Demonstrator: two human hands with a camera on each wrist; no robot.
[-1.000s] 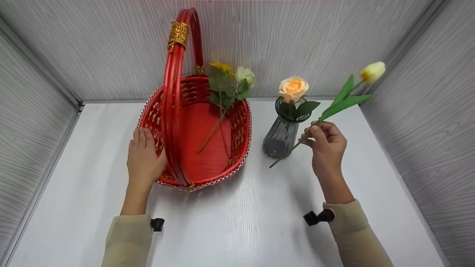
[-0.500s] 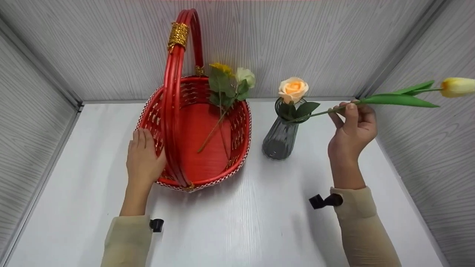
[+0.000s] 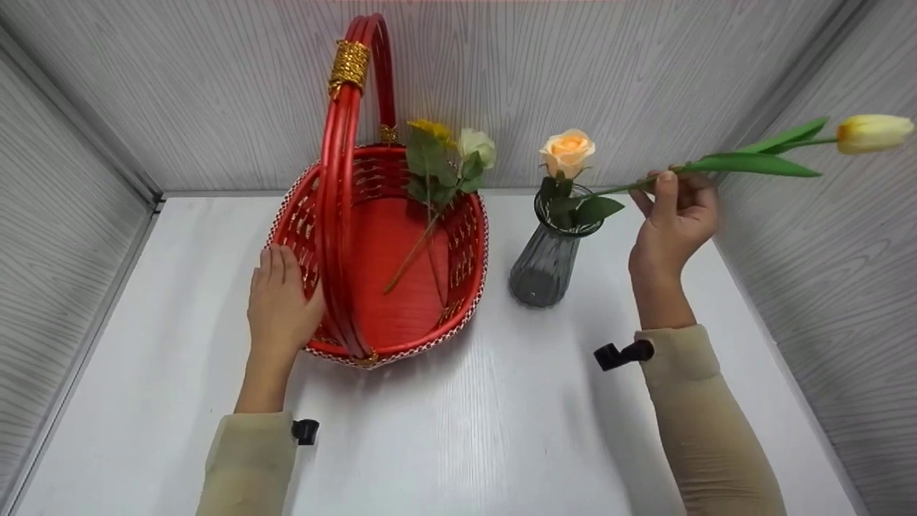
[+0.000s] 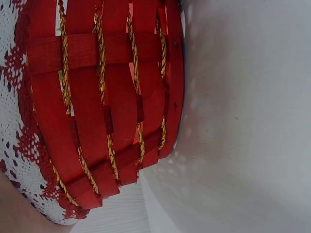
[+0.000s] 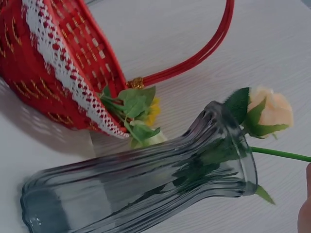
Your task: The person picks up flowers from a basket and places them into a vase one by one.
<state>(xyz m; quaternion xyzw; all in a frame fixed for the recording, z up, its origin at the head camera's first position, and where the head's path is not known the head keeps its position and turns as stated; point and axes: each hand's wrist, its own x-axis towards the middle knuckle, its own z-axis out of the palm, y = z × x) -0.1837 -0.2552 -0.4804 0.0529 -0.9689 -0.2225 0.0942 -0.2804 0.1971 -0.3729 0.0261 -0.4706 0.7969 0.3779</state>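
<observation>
My beige sleeves (image 3: 247, 462), a small black device (image 3: 306, 431) at each cuff, stretched forward over the white table (image 3: 458, 444). My left hand (image 3: 283, 308) rested on the left rim of the red basket (image 3: 390, 322), fingers straight and close together, thumb beside its handle (image 3: 337, 179). My right hand (image 3: 673, 222) was raised to the right of the glass vase (image 3: 543, 269), thumb and fingertips pinching the tulip (image 3: 749, 163) by its stem. The tulip lay nearly sideways — bloom and leaves to the right of my hand, stem running left to the vase's mouth. A peach rose (image 3: 568, 154) stood there; a yellow flower (image 3: 433, 131) and a white flower (image 3: 476, 147) leaned at the basket's far side.
</observation>
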